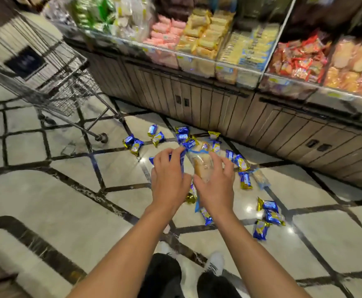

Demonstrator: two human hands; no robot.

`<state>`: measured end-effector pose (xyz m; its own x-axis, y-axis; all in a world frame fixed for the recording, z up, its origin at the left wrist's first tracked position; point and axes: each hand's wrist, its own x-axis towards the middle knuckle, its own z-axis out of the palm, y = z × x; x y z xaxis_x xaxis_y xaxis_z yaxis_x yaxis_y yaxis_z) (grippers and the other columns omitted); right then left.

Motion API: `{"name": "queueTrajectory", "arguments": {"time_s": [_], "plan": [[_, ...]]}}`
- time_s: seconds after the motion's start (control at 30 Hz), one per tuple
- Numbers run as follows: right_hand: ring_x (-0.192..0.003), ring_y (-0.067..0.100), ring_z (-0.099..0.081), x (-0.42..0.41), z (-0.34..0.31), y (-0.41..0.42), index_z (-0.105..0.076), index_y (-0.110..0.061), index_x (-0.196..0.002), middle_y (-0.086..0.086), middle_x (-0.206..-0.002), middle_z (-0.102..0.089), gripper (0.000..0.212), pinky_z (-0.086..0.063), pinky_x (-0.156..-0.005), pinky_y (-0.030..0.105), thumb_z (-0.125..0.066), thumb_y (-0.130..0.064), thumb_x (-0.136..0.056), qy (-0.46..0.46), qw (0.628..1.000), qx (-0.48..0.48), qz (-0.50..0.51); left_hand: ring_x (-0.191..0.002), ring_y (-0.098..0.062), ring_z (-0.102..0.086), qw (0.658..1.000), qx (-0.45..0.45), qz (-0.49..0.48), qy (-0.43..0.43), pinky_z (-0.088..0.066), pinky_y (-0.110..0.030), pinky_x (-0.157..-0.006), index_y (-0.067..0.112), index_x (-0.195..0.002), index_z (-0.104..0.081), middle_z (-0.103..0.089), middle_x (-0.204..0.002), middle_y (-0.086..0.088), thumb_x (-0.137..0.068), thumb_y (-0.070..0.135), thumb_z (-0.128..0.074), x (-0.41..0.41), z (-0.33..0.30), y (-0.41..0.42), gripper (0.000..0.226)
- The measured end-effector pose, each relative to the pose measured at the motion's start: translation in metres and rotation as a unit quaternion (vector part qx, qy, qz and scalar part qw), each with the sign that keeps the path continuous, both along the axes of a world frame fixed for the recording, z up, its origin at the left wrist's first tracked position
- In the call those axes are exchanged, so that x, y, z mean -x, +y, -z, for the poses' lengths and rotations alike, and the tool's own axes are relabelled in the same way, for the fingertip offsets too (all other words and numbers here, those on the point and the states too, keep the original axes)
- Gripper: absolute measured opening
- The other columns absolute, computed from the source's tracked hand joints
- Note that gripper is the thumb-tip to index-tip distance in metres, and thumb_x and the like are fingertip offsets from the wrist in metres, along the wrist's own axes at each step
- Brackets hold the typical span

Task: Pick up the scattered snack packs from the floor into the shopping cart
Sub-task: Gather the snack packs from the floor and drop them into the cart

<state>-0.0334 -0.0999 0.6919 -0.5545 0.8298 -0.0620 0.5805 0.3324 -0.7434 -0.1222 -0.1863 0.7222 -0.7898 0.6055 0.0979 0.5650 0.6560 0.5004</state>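
Cart [53, 82]: well left of and beyond your fingers, by the shelf [218, 50]; blurred, so you cannot see what lies in the basket.
Far-left packs [132, 144]: a small cluster on the floor [46, 190], left of and beyond your left fingertips, apart from both hands.
Left hand [169, 179]: your fingers are curled down with blue wrapper showing at their tips and under the palm; you seem to be pinching a blue pack [182, 160], though how many you hold is hidden.
Clear pack [202, 166]: between your two hands, a see-through wrapper with a pale cake inside, touching the fingers of both.
Right hand [216, 186]: your fingers are spread half open over the clear pack and resting on it; whether the grip is closed you cannot tell.
Right packs [268, 216]: more blue-and-gold packs lie right of your right fingers, some near, some well apart.
Handling: judge these light, soft and crushable; the foil is likely slippery, so take each across its middle or by a crimped end, and squeeze gently.
Hidden: packs under your palms and wrists are partly covered; print on the wrappers is too blurred to read.
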Motion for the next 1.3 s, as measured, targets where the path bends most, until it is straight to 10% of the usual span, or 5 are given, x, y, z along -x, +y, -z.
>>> {"name": "queueTrajectory", "arguments": {"time_s": [1.3], "plan": [[-0.13, 0.027, -0.033, 0.673, -0.075, -0.283, -0.039, -0.029, -0.144, 0.006, -0.139, -0.039, 0.073, -0.036, -0.1, 0.039, -0.073, -0.036, -0.08, 0.051, 0.923, -0.013, -0.382, -0.132, -0.014, -0.026, 0.926, 0.01, -0.377, 0.011, -0.039, -0.034, -0.103, 0.033, -0.143, -0.038, -0.038, -0.139, 0.008, -0.087, 0.022, -0.06, 0.582, -0.077, -0.325, 0.062]]}}
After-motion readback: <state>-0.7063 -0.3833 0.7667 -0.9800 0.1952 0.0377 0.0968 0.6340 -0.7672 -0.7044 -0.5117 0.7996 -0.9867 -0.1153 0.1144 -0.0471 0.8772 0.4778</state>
